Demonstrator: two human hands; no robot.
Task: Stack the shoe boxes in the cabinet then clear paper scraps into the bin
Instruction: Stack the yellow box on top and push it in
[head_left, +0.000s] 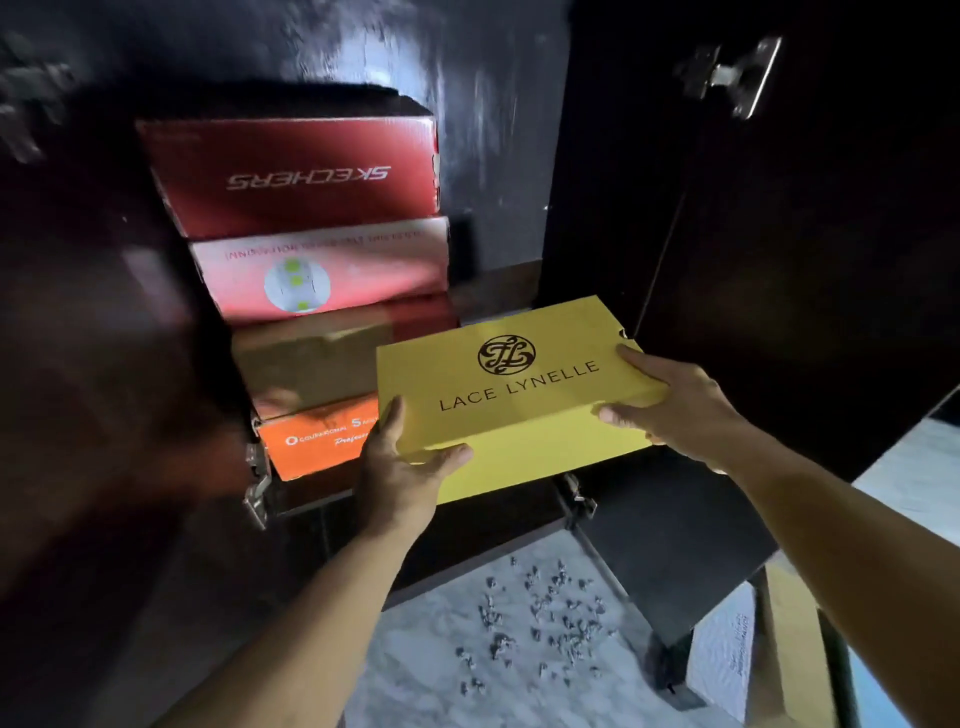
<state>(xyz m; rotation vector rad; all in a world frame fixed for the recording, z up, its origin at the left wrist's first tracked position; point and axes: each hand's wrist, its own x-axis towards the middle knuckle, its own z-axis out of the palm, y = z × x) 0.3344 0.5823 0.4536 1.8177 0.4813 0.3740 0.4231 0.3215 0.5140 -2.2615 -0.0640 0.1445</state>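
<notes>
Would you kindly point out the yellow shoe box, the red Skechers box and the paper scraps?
yellow shoe box (511, 387): head view, middle of its lid.
red Skechers box (306, 174): head view, front face by the logo.
paper scraps (545, 618): head view, centre of the scatter on the floor.

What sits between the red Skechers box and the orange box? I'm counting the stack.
Head view: a pink box, then a brown box, lie between the Skechers box and orange box.

Single head-worn view, wide-angle, aimed forward and down. The left hand (402, 467) and right hand (670, 410) are seen at close range, mid-frame. Beyond the hands the cabinet (519, 130) is faced; below them the floor (441, 649) is seen.
</notes>
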